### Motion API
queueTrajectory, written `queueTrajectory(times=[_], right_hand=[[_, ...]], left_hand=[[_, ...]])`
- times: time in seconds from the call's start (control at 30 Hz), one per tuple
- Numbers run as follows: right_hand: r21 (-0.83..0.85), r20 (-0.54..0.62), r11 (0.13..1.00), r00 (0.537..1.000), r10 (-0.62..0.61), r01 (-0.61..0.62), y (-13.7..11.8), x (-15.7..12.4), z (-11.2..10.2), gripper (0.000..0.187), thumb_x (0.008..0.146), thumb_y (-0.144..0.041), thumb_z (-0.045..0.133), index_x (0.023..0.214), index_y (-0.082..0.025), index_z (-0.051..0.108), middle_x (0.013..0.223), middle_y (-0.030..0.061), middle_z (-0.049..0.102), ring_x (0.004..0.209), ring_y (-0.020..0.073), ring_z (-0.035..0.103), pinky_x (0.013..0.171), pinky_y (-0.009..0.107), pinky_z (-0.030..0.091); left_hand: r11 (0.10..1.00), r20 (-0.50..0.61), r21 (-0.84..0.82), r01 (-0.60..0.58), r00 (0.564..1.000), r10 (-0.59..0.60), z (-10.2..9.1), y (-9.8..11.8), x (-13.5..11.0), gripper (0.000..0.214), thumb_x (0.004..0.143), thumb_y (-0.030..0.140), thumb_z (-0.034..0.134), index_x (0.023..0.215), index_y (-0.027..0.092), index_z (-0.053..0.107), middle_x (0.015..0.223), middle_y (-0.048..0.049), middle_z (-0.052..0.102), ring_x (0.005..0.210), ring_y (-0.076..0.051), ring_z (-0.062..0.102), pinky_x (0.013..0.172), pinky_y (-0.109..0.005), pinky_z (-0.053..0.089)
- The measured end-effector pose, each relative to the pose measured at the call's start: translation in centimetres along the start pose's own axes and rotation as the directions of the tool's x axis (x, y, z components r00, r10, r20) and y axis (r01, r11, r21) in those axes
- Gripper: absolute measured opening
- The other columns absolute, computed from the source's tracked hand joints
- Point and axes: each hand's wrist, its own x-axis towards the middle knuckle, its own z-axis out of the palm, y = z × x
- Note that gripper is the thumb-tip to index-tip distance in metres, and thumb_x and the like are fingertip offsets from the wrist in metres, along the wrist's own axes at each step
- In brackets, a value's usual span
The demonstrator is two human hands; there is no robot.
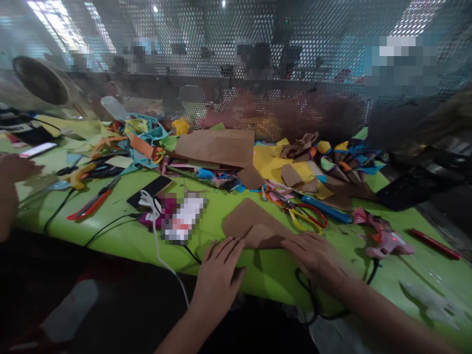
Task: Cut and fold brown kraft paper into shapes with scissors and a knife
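A folded piece of brown paper (250, 222) lies on the green table (121, 236) near its front edge. My left hand (219, 270) lies flat with fingers stretched out, its fingertips touching the paper's near left edge. My right hand (319, 253) is also flat and open, pressing on the paper's near right corner. Neither hand holds anything.
Yellow-handled scissors (304, 216), a blue tool (324, 209) and a pink glue gun (385, 241) lie to the right. Red pliers (92, 202), a phone (150, 191) and a white cable (157, 236) lie to the left. Coloured paper scraps and a large brown sheet (217, 146) fill the back. Another person's arm (9, 187) is at far left.
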Motion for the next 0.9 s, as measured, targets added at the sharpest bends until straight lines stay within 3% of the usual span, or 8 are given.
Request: queueTrajectory(times=[0.13, 0.33, 0.5, 0.6, 0.7, 0.83, 0.9], right_hand=[[0.065, 0.016, 0.988, 0.99, 0.14, -0.141, 0.1, 0.0, -0.1, 0.03, 0.091, -0.013, 0.048, 0.118, -0.018, 0.06, 0.112, 0.0106, 0.071, 0.091, 0.0253, 0.067, 0.075, 0.039, 0.05], [0.234, 0.038, 0.925, 0.953, 0.3, -0.301, 0.1, 0.3, -0.2, 0.042, 0.088, -0.016, 0.052, 0.13, -0.022, 0.052, 0.112, 0.0098, 0.071, 0.097, 0.0263, 0.067, 0.079, 0.041, 0.052], [0.416, 0.066, 0.843, 0.936, 0.347, -0.342, -0.4, 1.2, -1.3, 0.023, 0.08, -0.006, 0.051, 0.09, -0.021, 0.066, 0.086, 0.0051, 0.071, 0.081, 0.0217, 0.066, 0.071, 0.035, 0.052], [0.451, 0.006, 0.833, 0.934, 0.357, -0.321, -1.0, 1.3, -1.9, 0.021, 0.081, -0.007, 0.051, 0.082, -0.022, 0.065, 0.081, 0.0035, 0.07, 0.077, 0.0205, 0.065, 0.067, 0.033, 0.05], [0.459, -0.087, 0.841, 0.927, 0.365, -0.287, -1.5, 1.0, -2.1, 0.018, 0.085, -0.01, 0.052, 0.085, -0.022, 0.066, 0.082, 0.0036, 0.069, 0.078, 0.0203, 0.065, 0.068, 0.033, 0.051], [0.432, -0.172, 0.866, 0.92, 0.353, -0.252, -2.0, 0.6, -2.1, 0.02, 0.087, -0.01, 0.053, 0.091, -0.023, 0.067, 0.084, 0.0035, 0.07, 0.081, 0.0197, 0.065, 0.07, 0.032, 0.051], [0.4, -0.218, 0.887, 0.916, 0.336, -0.23, -2.2, 0.6, -2.1, 0.02, 0.088, -0.011, 0.054, 0.093, -0.024, 0.068, 0.084, 0.0035, 0.07, 0.081, 0.02, 0.065, 0.071, 0.033, 0.051]], left_hand=[[0.996, -0.014, -0.077, 0.038, 0.999, -0.04, 0.2, 0.4, 1.1, 0.055, 0.085, 0.014, 0.057, 0.138, 0.022, 0.046, 0.129, -0.0083, 0.062, 0.119, -0.026, 0.055, 0.106, -0.05, 0.04], [0.983, -0.048, -0.163, 0.087, 0.994, -0.096, 0.6, 0.6, 1.8, 0.062, 0.083, 0.007, 0.053, 0.141, 0.028, 0.043, 0.119, -0.006, 0.064, 0.111, -0.025, 0.057, 0.103, -0.047, 0.043], [0.948, -0.071, -0.288, 0.139, 0.984, -0.166, 0.5, 0.7, 1.5, 0.064, 0.083, 0.004, 0.049, 0.14, 0.032, 0.044, 0.115, -0.0053, 0.062, 0.108, -0.025, 0.056, 0.099, -0.046, 0.045], [0.879, -0.129, -0.431, 0.204, 0.95, -0.284, 0.3, 0.6, 1.3, 0.053, 0.085, 0.013, 0.055, 0.134, 0.031, 0.048, 0.124, -0.0069, 0.057, 0.114, -0.025, 0.054, 0.098, -0.045, 0.045], [0.705, -0.159, -0.667, 0.241, 0.878, -0.451, 0.4, 0.6, 1.3, 0.039, 0.085, 0.024, 0.06, 0.123, 0.024, 0.05, 0.115, -0.0085, 0.058, 0.108, -0.023, 0.057, 0.089, -0.039, 0.05], [0.28, 0.044, -0.922, 0.268, 0.791, -0.611, 0.5, 0.9, 1.3, 0.029, 0.082, 0.031, 0.064, 0.105, 0.021, 0.049, 0.102, -0.0061, 0.059, 0.099, -0.02, 0.061, 0.076, -0.03, 0.052], [0.139, 0.118, -0.952, 0.272, 0.748, -0.653, 0.4, 1.1, 1.2, 0.028, 0.083, 0.032, 0.064, 0.104, 0.021, 0.048, 0.103, -0.0052, 0.058, 0.101, -0.019, 0.061, 0.079, -0.029, 0.052]])
